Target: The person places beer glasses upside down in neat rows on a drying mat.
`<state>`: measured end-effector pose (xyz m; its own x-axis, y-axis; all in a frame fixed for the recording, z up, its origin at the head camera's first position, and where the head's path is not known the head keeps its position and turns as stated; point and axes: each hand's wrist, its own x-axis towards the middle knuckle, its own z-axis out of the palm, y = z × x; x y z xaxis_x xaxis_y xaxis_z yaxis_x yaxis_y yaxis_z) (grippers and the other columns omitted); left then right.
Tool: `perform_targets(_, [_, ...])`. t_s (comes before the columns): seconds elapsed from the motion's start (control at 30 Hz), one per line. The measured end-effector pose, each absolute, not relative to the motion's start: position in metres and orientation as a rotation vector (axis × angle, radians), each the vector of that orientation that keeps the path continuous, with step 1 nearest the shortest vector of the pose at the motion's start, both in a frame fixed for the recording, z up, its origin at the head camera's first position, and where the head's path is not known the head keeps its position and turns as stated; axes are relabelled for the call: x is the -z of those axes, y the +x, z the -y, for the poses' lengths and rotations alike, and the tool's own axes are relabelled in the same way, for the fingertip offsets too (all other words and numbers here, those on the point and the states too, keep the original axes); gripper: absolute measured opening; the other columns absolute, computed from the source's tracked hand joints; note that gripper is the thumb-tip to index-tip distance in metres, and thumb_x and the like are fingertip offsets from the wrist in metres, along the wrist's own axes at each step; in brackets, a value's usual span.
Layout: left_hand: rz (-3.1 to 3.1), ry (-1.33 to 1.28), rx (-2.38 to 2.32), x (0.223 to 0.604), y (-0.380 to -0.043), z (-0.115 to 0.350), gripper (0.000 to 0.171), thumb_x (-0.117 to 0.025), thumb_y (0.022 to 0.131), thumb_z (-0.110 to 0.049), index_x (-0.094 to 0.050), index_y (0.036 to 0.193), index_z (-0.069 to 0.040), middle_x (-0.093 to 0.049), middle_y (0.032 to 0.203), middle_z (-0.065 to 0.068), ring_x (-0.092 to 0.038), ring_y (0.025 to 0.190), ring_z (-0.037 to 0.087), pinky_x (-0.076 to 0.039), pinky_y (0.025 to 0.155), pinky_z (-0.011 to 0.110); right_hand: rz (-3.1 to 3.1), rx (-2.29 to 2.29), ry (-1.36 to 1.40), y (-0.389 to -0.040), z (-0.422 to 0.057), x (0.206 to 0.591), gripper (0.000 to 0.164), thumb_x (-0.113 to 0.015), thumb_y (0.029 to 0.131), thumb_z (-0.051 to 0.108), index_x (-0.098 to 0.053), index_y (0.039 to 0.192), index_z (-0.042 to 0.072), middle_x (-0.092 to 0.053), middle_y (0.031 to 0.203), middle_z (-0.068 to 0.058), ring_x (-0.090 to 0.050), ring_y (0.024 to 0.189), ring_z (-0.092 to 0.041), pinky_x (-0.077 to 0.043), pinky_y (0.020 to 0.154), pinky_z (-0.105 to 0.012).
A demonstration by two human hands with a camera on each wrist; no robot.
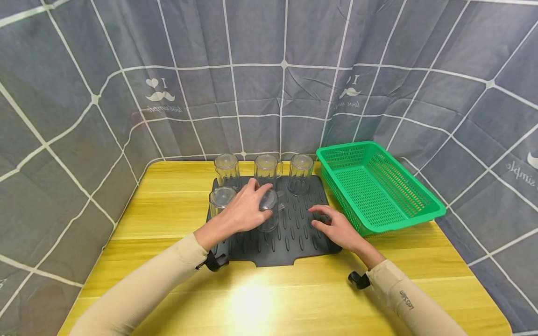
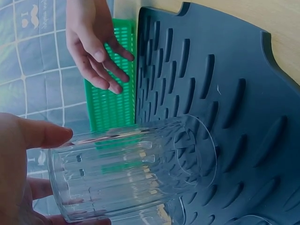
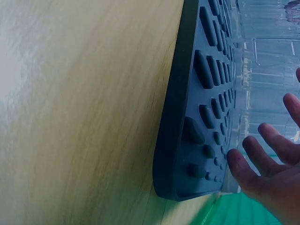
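My left hand (image 1: 248, 207) grips a clear glass mug (image 1: 270, 219) near its upper end, with thumb and fingers spread around it. This mug stands upside down, its open end at the black ridged drying mat (image 1: 290, 245). In the left wrist view the fluted glass (image 2: 117, 173) shows between thumb and fingers. Left of it is a second front mug (image 1: 221, 198), partly behind the hand. Three more mugs form the back row: left (image 1: 227, 162), middle (image 1: 265, 164) and right (image 1: 300, 170). Over the mat's right side hovers my right hand (image 1: 338, 227), fingers relaxed, holding nothing.
A green perforated plastic basket (image 1: 370, 191) stands to the right of the mat. Everything rests on a yellow wooden table (image 1: 168, 200). A grey curtain (image 1: 260, 93) with white grid lines hangs behind and along both sides.
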<state>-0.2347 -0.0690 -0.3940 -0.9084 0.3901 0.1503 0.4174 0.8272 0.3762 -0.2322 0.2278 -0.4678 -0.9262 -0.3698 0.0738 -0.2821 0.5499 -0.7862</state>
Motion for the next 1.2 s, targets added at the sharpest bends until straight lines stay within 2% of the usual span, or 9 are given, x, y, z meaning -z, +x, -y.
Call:
perform_targets(0.47, [2.977,-0.626,0.617,0.3942,-0.2379,0.0673,0.070,-0.070,0.091,-0.036,-0.044,0.153,-0.016,-0.045,0.118,0.011,-0.048,0.089,0.021,-0.046,0.069,0.036,-2.682,1.312,-0.565,-0.2312,-0.2267,0.4678,0.038,-0.066,0.100,0.028,-0.061,0.136,0.018,-0.054,0.145,-0.009,-0.049,0.136,-0.036,-0.047,0.104,-0.055])
perform_targets(0.77, [3.004,-0.620,0.609,0.3930,-0.2373,0.0645,0.071,-0.070,0.092,-0.036,-0.042,0.154,-0.017,-0.042,0.141,0.016,-0.053,0.114,0.027,-0.053,0.084,0.045,-2.681,1.326,-0.572,-0.2313,-0.2280,0.4681,0.042,-0.065,0.100,0.028,-0.060,0.137,0.011,-0.055,0.145,-0.011,-0.050,0.135,-0.037,-0.047,0.104,-0.055])
perform_targets(1.2, [3.009,-0.587,0.526,0.3931,-0.2383,0.0605,0.074,-0.070,0.092,-0.045,-0.041,0.155,-0.019,-0.042,0.147,0.015,-0.050,0.127,0.031,-0.054,0.090,0.051,-2.679,1.336,-0.577,-0.2313,-0.2271,0.4657,0.039,-0.065,0.100,0.024,-0.061,0.137,0.012,-0.054,0.146,-0.011,-0.049,0.135,-0.038,-0.048,0.103,-0.054])
